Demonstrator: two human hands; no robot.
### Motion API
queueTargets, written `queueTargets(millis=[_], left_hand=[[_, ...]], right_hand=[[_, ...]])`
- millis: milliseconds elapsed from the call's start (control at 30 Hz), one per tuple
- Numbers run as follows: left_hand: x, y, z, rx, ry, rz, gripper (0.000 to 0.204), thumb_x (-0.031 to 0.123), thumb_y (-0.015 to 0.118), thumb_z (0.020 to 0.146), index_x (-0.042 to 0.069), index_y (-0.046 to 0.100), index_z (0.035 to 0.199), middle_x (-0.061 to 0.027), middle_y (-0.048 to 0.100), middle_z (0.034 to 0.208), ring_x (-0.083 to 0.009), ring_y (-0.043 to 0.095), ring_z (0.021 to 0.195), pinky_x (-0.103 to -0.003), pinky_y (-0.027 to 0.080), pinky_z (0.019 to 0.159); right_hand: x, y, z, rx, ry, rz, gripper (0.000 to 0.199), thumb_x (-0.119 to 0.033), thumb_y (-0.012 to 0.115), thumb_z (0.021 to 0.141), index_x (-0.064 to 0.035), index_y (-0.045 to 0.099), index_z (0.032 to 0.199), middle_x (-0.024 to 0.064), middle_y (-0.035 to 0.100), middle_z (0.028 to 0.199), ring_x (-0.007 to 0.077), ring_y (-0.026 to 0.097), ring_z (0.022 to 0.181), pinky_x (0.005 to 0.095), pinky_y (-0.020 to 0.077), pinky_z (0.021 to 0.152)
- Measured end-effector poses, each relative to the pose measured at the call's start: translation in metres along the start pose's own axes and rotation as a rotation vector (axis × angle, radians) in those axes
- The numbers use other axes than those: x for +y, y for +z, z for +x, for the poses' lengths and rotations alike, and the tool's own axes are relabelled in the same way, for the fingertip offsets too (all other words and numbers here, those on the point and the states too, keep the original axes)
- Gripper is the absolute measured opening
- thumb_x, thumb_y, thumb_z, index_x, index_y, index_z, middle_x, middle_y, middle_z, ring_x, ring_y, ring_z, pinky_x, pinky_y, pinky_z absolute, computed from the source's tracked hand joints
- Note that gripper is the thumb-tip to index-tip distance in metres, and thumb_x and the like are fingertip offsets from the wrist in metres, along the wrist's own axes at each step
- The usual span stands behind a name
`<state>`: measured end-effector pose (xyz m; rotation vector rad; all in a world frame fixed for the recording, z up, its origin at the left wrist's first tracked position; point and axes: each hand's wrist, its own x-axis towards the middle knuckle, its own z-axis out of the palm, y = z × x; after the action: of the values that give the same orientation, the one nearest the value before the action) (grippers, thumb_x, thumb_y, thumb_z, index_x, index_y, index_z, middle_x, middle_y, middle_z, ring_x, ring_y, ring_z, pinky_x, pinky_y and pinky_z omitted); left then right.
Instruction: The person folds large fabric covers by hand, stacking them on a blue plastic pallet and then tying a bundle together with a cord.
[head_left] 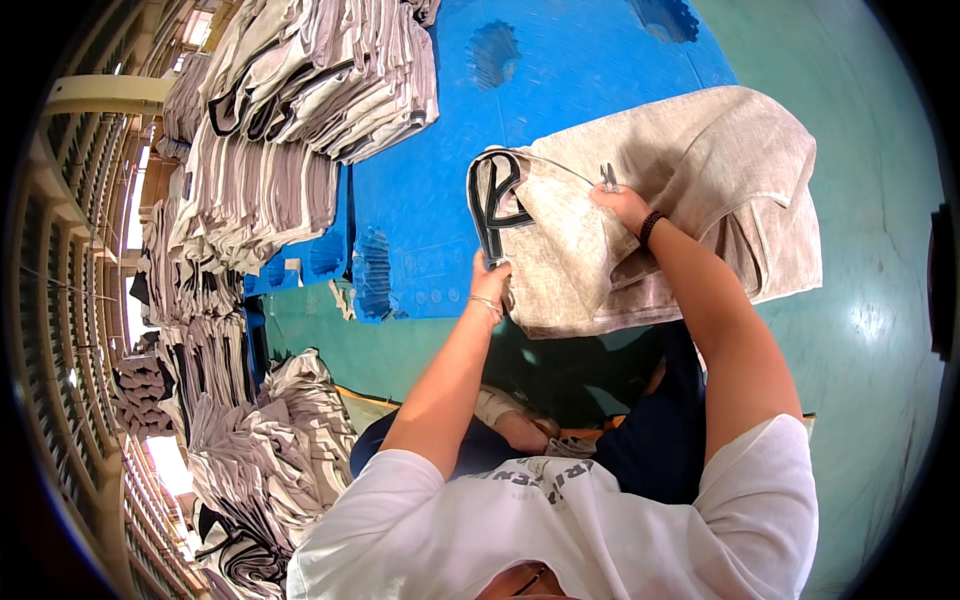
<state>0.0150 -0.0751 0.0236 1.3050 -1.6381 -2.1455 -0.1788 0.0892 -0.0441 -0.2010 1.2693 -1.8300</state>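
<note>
A beige cloth garment [570, 240] with black trim [490, 205] along its edge lies in front of me, over the near right part of the blue platform. My left hand [489, 280] is closed on the garment's lower left edge, where the black trim ends. In my right hand [625, 208] is a small pair of metal thread snips [608, 178], points upward, just above the cloth. The fingers are wrapped round its handle, and whether they also touch the cloth I cannot tell. More folded beige cloth [760, 180] bulges out to the right, beside my right forearm.
The blue plastic platform [440, 190] has ragged-looking holes. Tall stacks of similar beige pieces [310, 90] stand at its far left. Further piles [270, 430] lie along my left side. Green floor [870, 250] extends to the right, and shutters or racks [60, 330] line the far left.
</note>
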Motion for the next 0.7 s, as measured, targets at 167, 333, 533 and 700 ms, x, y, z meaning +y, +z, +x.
queueTargets(millis=[167,333,533,700], left_hand=[[0.032,0.027,-0.023,-0.104,0.234,-0.014,0.073,-0.014,0.042,0.067,0.018,0.017,0.128,-0.0115,0.046,0.105,-0.0164,0.050,0.085,-0.026,0.043,0.069],[0.026,0.051,-0.016,-0.187,0.555,0.545,0.061,-0.009,0.044,0.067,0.010,0.032,0.124,-0.0127,0.041,0.119,-0.0215,0.044,0.104,-0.026,0.034,0.086],[0.024,0.116,-0.032,-0.175,0.528,1.395,0.058,0.004,0.041,0.071,0.024,0.029,0.124,-0.0187,0.045,0.091,-0.0357,0.051,0.074,-0.039,0.042,0.066],[0.022,0.136,-0.035,-0.121,0.538,1.668,0.058,0.007,0.043,0.071,0.007,0.022,0.125,-0.0184,0.046,0.093,-0.0314,0.055,0.074,-0.038,0.044,0.066]], right_hand=[[0.005,-0.005,0.002,-0.062,-0.015,0.074,0.017,-0.025,0.057,0.074,-0.0080,0.056,0.078,-0.0047,0.051,0.073,0.0061,0.045,0.070,0.0211,0.0333,0.069],[-0.002,0.004,-0.004,-0.001,0.012,0.053,0.017,-0.024,0.054,0.077,-0.0075,0.056,0.079,-0.0048,0.051,0.073,0.0058,0.045,0.068,0.0197,0.0344,0.066],[0.002,-0.004,0.000,-0.036,0.001,0.152,0.028,-0.030,0.049,0.079,-0.0050,0.056,0.090,0.0007,0.056,0.083,0.0100,0.051,0.075,0.0252,0.0395,0.068],[-0.017,0.012,-0.013,-0.004,0.206,0.337,0.053,-0.049,0.036,0.081,-0.0035,0.050,0.103,0.0080,0.056,0.092,0.0167,0.053,0.078,0.0279,0.0413,0.074]])
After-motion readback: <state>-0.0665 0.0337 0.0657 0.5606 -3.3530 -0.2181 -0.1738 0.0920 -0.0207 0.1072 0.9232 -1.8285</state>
